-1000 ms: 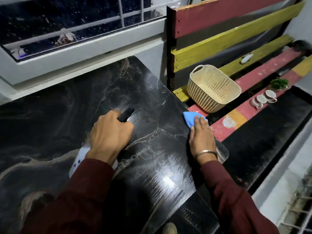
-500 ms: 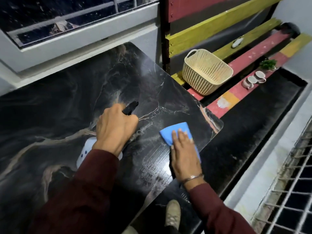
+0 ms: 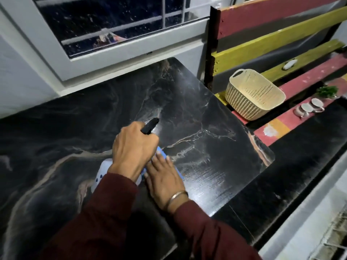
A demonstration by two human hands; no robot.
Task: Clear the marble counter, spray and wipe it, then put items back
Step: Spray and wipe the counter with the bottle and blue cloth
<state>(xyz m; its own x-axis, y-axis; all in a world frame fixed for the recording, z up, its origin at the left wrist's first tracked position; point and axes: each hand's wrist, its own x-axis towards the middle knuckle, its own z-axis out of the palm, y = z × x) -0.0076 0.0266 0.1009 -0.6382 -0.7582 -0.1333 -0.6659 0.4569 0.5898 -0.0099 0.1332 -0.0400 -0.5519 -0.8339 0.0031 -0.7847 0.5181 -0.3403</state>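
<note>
The black marble counter point(image 3: 197, 113) fills the middle of the view, with pale veins and a wet sheen near its right corner. My left hand point(image 3: 134, 149) grips a white spray bottle point(image 3: 102, 171) with a black nozzle point(image 3: 150, 126) pointing away over the counter. My right hand point(image 3: 164, 177) lies flat on a blue cloth point(image 3: 163, 153), pressing it onto the marble right beside the left hand. Only slivers of the cloth show around the fingers.
A cream perforated basket point(image 3: 253, 94) sits on the coloured slatted bench point(image 3: 300, 83) to the right. Two or three small cups point(image 3: 309, 107) and a green plant point(image 3: 327, 91) stand further along it. A window point(image 3: 112, 25) runs behind the counter. A railing shows at the bottom right.
My right hand has slid the blue cloth leftward from the counter's right edge to right beside the left hand. The left hand keeps its hold on the spray bottle.
</note>
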